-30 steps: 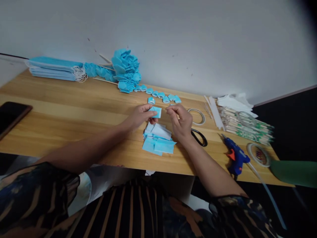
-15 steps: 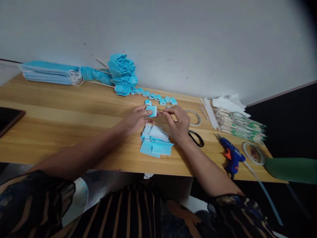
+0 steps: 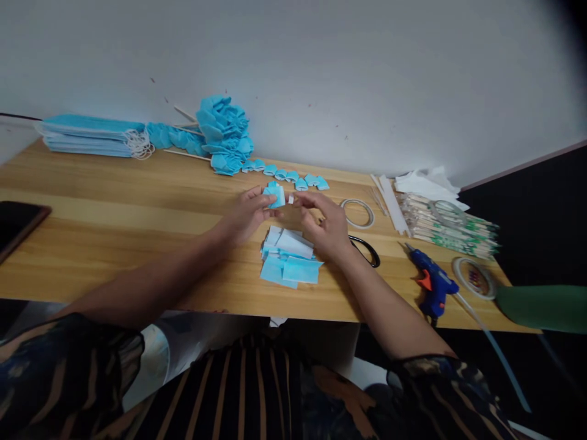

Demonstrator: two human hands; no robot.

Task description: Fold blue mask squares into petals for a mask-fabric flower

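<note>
My left hand (image 3: pixel 250 211) pinches a folded piece of light-blue mask fabric (image 3: pixel 274 194) between thumb and fingers. Close by on the right, my right hand (image 3: pixel 323 220) has a small white strip (image 3: pixel 290 199) at its fingertips; it looks like a bit of tape or backing. Below both hands lies a loose pile of cut blue and white fabric pieces (image 3: pixel 300 270). Behind them runs a row of small folded blue petals (image 3: pixel 280 175). Black-handled scissors (image 3: pixel 369 250) are partly hidden by my right wrist.
A stack of masks (image 3: pixel 94 135) and a bunch of blue fabric flowers (image 3: pixel 224 131) stand along the wall. To the right are a tape roll (image 3: pixel 359 214), a blue glue gun (image 3: pixel 433 281), bagged sticks (image 3: pixel 452 226) and another tape roll (image 3: pixel 474 278). A phone (image 3: pixel 21 223) lies at left.
The white strip now shows at my right fingertips, where the fingers were pinched before. My left hand has moved slightly left and up with the blue piece, which is turned.
</note>
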